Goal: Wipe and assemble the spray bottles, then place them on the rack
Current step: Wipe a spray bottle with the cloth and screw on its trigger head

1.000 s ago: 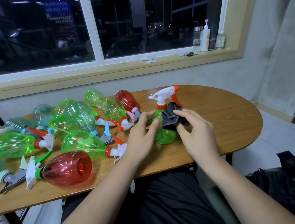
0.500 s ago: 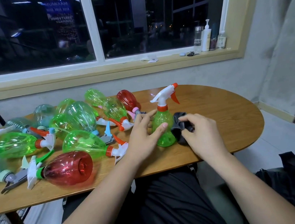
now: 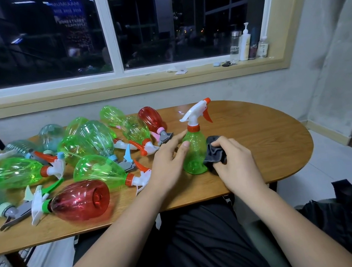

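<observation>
1. Green bottle (image 3: pixel 193 153) stands upright on the table (image 3: pixel 261 132), sprayer fitted.
2. Left hand (image 3: pixel 170 163): fingers nearly straight, thumb and forefinger touching the bottle's side; no firm grip.
3. Right hand (image 3: pixel 235 163): fingers curled round a dark cloth (image 3: pixel 214 150) held against the opposite side.
4. Risk: a hard wipe may tip the lightly steadied bottle.
</observation>
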`<state>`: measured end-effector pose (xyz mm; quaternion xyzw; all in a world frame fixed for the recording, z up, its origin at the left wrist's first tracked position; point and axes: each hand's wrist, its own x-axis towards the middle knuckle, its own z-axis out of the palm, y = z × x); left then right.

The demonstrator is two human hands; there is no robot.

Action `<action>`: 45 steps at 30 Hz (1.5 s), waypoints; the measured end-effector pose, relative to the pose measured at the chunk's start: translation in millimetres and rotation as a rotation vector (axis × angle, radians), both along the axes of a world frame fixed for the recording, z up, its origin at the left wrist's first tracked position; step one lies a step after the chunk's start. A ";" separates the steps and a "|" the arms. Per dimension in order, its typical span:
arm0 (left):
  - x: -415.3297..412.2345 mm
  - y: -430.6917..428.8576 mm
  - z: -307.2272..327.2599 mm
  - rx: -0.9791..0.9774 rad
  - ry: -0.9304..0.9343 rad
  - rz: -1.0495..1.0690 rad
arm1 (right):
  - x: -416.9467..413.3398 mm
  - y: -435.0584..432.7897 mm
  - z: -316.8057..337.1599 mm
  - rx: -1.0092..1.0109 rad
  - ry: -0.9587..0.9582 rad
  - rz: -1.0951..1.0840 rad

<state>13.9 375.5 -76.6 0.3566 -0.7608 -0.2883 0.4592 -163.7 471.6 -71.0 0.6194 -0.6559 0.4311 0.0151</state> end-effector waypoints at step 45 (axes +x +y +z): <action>0.5 3.3 2.4 -0.046 -0.023 -0.044 | 8.1 -4.2 30.3 -0.290 0.018 0.049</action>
